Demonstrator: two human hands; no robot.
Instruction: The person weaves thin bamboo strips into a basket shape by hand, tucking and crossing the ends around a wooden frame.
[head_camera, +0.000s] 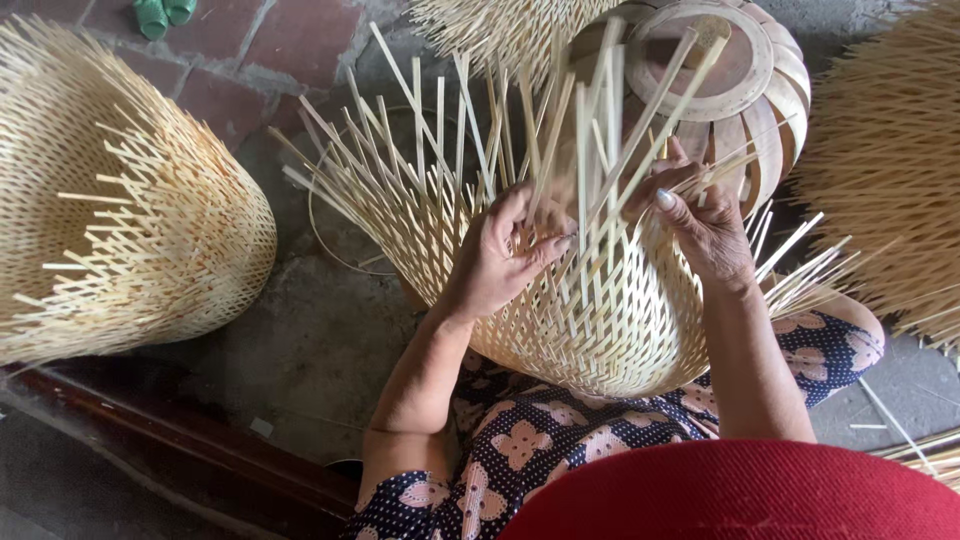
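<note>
Head view: at frame centre, a half-woven bamboo basket (590, 320) rests on the lap. Left hand (505, 255) pinches loose strips (560, 150); right hand (700, 225) grasps others. Bent too sharply, a strip could probably snap or slip from the weave.

Woven basket (590, 320) between hands (505, 255)

A finished woven bamboo shade (120, 200) lay on its side on the concrete floor (310, 340), loose strip ends bristling from its open mouth. Beyond it, farther up, sat red paving bricks (215, 60) and a pair of green sandals (165, 14) (only partly in view). Well to the right of that shade stood a rounded wooden mould (745, 90), and past it another bristling bamboo piece (890, 160). Below the shade ran a dark wooden beam (170, 430).
</note>
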